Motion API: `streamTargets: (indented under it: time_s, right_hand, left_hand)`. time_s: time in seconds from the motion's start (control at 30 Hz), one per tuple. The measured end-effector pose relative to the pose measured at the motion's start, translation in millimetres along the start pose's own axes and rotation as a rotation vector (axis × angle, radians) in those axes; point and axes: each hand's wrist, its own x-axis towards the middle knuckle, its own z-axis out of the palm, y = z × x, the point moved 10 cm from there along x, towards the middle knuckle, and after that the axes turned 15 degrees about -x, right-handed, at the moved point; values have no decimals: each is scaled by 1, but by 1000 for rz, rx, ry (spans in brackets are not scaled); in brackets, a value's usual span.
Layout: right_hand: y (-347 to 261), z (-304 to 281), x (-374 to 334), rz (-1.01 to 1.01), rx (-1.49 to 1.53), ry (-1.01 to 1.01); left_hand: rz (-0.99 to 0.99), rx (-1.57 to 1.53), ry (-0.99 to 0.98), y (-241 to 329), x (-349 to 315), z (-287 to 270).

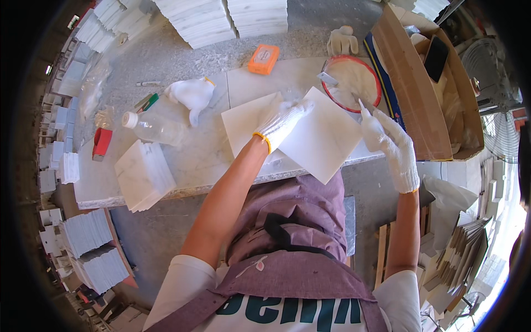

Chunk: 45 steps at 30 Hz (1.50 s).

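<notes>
My left hand (pixel 279 124), in a white knitted glove with a yellow cuff, grips a square white marble tile (pixel 329 135) near its upper left edge. That tile is tilted, and its lower corner juts past the table's front edge. Partly under the hand, a second white tile (pixel 243 119) lies on the table. My right hand (pixel 399 157), gloved alike, is closed around a small white squeeze bottle (pixel 365 119) with a thin nozzle pointing up. Just beyond the bottle stands a red-rimmed round tub (pixel 379 83) of pale powder or paste, with a scraper in it.
A cardboard box (pixel 409 94) holding a black phone (pixel 436 58) stands right. An orange box (pixel 264 59), a spare glove (pixel 343 41) and a white cloth-like bundle (pixel 191 97) lie farther back. Left are a clear bottle (pixel 160 130), a red tool (pixel 102 143) and stacked tiles (pixel 145 174).
</notes>
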Motion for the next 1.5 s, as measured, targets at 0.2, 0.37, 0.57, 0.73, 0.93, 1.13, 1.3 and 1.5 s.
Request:
streamTargets:
  time_s: [0.2, 0.37, 0.57, 0.73, 0.93, 1.13, 1.3, 1.5]
  right_hand:
    - [-10, 13, 18, 20, -85, -168]
    - [-4, 21, 28, -6, -120, -285]
    - [-4, 23, 35, -104, -152, -286]
    - [0, 23, 40, -74, -164, -253]
    - [4, 25, 43, -62, -155, -250]
    - [7, 28, 45, -12, -130, -265]
    - [8, 28, 46, -25, -130, -267]
    - [9, 29, 47, -8, -106, -272]
  left_hand:
    - [-18, 12, -37, 6, -4, 6]
    - [-45, 14, -44, 6, -5, 7]
    - [-19, -21, -48, 8, -7, 7]
    - [-54, -9, -47, 6, -4, 7]
    - [-52, -24, -37, 3, -2, 6]
    - [-64, -13, -19, 1, -1, 4]
    - [-78, -41, -20, -4, 2, 3]
    - [-58, -27, -42, -2, 3, 5]
